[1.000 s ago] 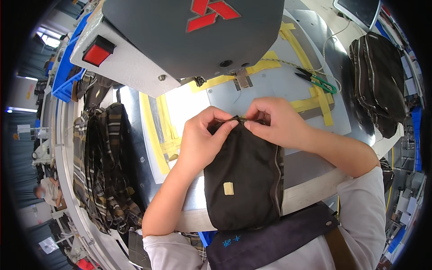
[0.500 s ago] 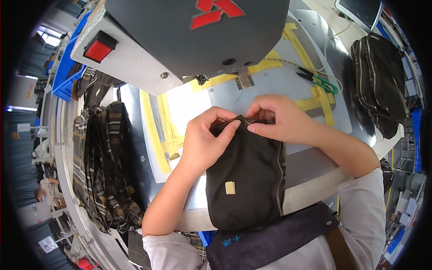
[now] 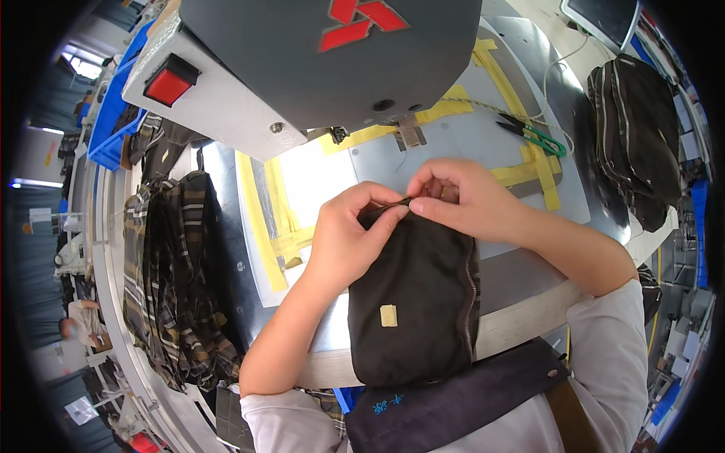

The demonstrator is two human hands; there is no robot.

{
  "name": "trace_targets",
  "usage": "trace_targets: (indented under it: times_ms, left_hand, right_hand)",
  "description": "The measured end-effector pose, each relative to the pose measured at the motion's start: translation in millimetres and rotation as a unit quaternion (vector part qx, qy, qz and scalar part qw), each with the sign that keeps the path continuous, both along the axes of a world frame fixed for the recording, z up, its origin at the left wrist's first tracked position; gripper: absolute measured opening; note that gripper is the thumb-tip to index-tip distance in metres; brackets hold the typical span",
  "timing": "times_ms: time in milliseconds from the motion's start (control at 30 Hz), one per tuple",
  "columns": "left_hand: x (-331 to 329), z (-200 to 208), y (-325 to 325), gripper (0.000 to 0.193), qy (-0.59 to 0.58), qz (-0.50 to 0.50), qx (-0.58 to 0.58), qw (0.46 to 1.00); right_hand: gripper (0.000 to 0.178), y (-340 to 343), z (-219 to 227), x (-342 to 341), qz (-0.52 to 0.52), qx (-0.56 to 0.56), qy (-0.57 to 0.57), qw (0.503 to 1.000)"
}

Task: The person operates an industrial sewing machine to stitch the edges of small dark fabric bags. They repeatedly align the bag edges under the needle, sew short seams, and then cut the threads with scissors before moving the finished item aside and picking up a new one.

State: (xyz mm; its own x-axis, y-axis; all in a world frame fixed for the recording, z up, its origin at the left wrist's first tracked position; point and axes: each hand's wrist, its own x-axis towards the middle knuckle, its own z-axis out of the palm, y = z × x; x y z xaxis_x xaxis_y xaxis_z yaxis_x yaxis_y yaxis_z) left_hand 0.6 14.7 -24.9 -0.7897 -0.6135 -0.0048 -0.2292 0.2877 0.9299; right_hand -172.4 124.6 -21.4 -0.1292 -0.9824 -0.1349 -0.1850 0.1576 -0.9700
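Observation:
A dark zippered fabric pouch (image 3: 411, 302) hangs down toward me over the table's front edge, a metal zipper along its right side and a small pale yellow patch (image 3: 388, 315) on its face. My left hand (image 3: 351, 226) pinches the pouch's top edge between thumb and fingers. Right beside it, my right hand (image 3: 461, 200) is closed on the same edge, its thumb almost touching the left fingertips. What lies exactly between the fingertips is too small to make out. Just beyond my hands is the dark grey sewing machine head (image 3: 325, 75).
Green-handled thread snips (image 3: 540, 140) lie at the right on the yellow-taped work plate (image 3: 445, 143). Plaid and dark fabric pieces (image 3: 177, 279) are heaped at the left. More dark zippered pouches (image 3: 638, 136) sit at the far right. A red switch (image 3: 171, 81) is on the machine's white arm.
My right hand has shifted slightly left, closer to my left fingertips. The bit of zipper that showed at the pouch's top edge is now mostly covered by my fingers.

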Motion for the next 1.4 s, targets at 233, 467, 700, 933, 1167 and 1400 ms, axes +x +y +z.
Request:
trace_targets:
  times_ms: [233,467,700,933,1167,1400]
  left_hand:
    - [0,-1,-1,0.011,-0.001,0.002,0.041,0.999]
    - [0,-1,0,0.010,0.004,0.004,-0.001,1.000]
    - [0,-2,-5,0.009,0.004,-0.007,0.024,1.000]
    - [-1,-6,0,0.008,0.046,0.013,-0.018,0.999]
    - [-4,-12,-7,0.011,0.044,-0.006,-0.101,0.994]
    - [-24,-6,-11,0.011,-0.029,0.049,-0.063,0.996]
  right_hand:
    - [0.017,-3,-3,-1,-0.012,-0.011,-0.012,1.000]
    - [0.018,-2,-3,0,-0.020,-0.011,0.018,1.000]
    - [0.018,-2,-3,0,-0.025,-0.020,0.024,0.999]
    - [0.019,2,-2,-1,-0.030,-0.030,0.092,0.995]
    - [0.019,-1,-3,-3,-0.024,-0.021,0.129,0.991]
    - [0.017,-4,-16,-22,-0.089,-0.056,0.197,0.975]
